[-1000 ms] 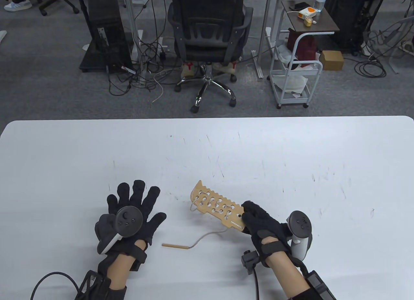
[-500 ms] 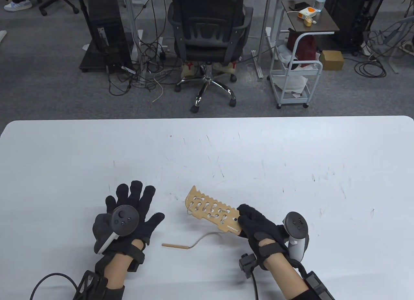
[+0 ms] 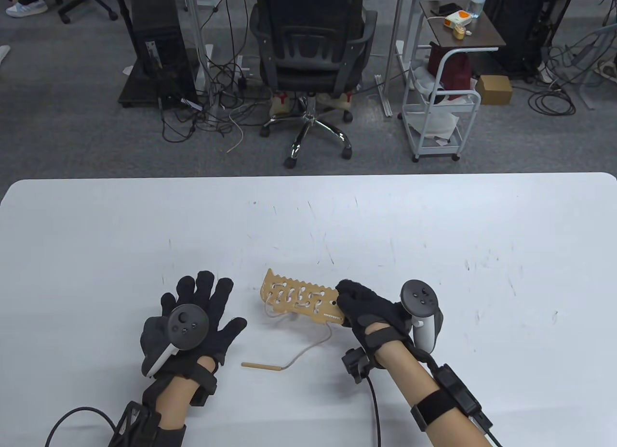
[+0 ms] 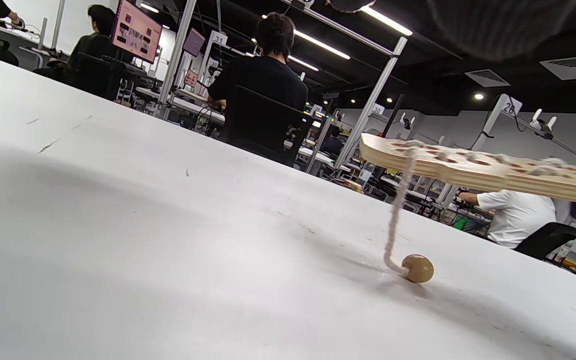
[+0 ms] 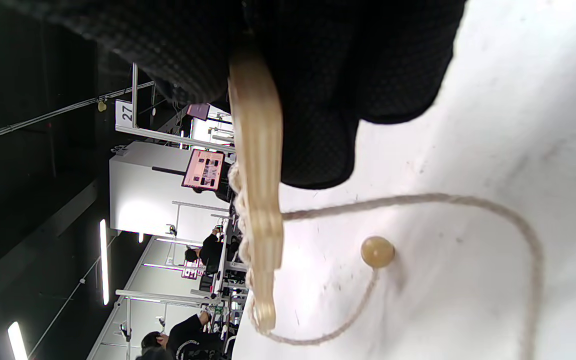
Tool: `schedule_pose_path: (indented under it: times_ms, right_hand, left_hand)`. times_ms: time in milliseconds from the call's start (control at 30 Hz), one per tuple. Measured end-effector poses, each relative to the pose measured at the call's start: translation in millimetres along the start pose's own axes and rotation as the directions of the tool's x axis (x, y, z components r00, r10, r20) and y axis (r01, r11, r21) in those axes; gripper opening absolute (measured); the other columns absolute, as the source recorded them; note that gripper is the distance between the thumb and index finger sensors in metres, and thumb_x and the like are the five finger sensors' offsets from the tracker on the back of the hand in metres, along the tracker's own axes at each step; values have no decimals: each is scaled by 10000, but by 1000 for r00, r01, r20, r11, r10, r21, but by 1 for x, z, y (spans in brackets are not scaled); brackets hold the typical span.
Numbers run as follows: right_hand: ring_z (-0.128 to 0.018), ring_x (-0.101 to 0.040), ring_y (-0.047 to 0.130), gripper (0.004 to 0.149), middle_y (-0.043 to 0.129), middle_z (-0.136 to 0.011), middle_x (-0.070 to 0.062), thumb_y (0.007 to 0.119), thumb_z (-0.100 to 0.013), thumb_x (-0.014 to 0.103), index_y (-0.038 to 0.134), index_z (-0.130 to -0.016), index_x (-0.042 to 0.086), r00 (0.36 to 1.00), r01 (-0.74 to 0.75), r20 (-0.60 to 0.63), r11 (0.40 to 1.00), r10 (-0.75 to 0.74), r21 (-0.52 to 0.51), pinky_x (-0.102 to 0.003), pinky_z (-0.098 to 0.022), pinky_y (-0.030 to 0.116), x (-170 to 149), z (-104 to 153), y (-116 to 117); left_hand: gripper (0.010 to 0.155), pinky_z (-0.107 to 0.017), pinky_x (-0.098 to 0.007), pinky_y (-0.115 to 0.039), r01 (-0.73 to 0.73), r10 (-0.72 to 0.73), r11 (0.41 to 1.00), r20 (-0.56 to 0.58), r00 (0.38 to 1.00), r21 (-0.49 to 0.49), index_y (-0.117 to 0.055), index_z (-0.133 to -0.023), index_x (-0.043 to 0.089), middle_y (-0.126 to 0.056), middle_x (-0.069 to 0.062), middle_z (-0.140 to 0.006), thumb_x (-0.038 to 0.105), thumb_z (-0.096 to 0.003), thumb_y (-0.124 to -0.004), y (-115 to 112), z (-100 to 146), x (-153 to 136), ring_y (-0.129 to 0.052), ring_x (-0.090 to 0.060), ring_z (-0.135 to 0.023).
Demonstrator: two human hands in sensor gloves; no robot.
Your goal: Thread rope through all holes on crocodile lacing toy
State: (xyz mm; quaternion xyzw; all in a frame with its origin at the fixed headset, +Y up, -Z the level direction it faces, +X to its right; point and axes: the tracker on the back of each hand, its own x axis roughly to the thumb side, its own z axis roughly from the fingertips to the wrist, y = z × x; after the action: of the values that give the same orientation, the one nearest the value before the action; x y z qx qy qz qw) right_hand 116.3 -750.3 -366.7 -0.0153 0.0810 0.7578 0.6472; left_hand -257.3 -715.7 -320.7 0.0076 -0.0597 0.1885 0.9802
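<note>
- While the right hand [image 3: 368, 309] pinches the snout end of the crocodile board [image 3: 299, 298] with curled fingers, the board hangs clear of the table [image 3: 96, 235], as the left wrist view confirms, its long axis running left from that hand.
- Nearest the person, and near-left of the board, the wooden needle tip [image 3: 260, 366] lies flat on the table, pointing left; the rope [image 3: 308, 348] curves from it up to the board's near edge.
- The left hand [image 3: 193, 317] rests flat, fingers spread, holding nothing; it sits left of the board, about as close to the needle as the right hand is, and is judged the free hand to take it.
- Below the board's tail end a bead [image 4: 417, 268] on the rope rests on the table.
- Most holes look laced; whether any is open cannot be told.
- Beyond the board the table runs bare to its far edge: ample room.
</note>
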Motion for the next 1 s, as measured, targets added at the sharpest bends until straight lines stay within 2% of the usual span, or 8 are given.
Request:
schedule_pose_path:
  times_ms: [433, 800, 1000]
  right_hand:
    - [-569, -251, 1058, 534, 910, -814, -170, 810, -482, 274, 674, -943, 42, 997, -55, -50, 998, 53, -41, -399, -459, 839, -3, -66, 12]
    - [-530, -244, 1068, 527, 909, -816, -175, 805, -484, 273, 681, -941, 42, 984, -154, -96, 986, 148, -66, -399, -445, 841, -12, -91, 16]
    - [-427, -223, 1074, 519, 905, -825, -176, 816, -478, 263, 694, -940, 61, 958, -271, -124, 956, 257, -112, -403, -402, 840, -13, -99, 14]
  left_hand:
    - [831, -771, -651, -121, -3, 3, 1000, 7, 1000, -16, -342, -1118, 483, -182, 73, -1228, 695, -405, -713, -2, -1, 2, -125, -357, -1146]
    - [824, -773, -652, -125, -17, 17, 1000, 30, 999, -4, -349, -1118, 483, -186, 73, -1228, 691, -408, -712, -1, -1, 5, -131, -357, -1148]
    - [822, -773, -653, -123, -16, 15, 1000, 44, 999, 5, -356, -1120, 479, -188, 70, -1230, 687, -410, -714, 0, -1, 6, -132, -356, -1149]
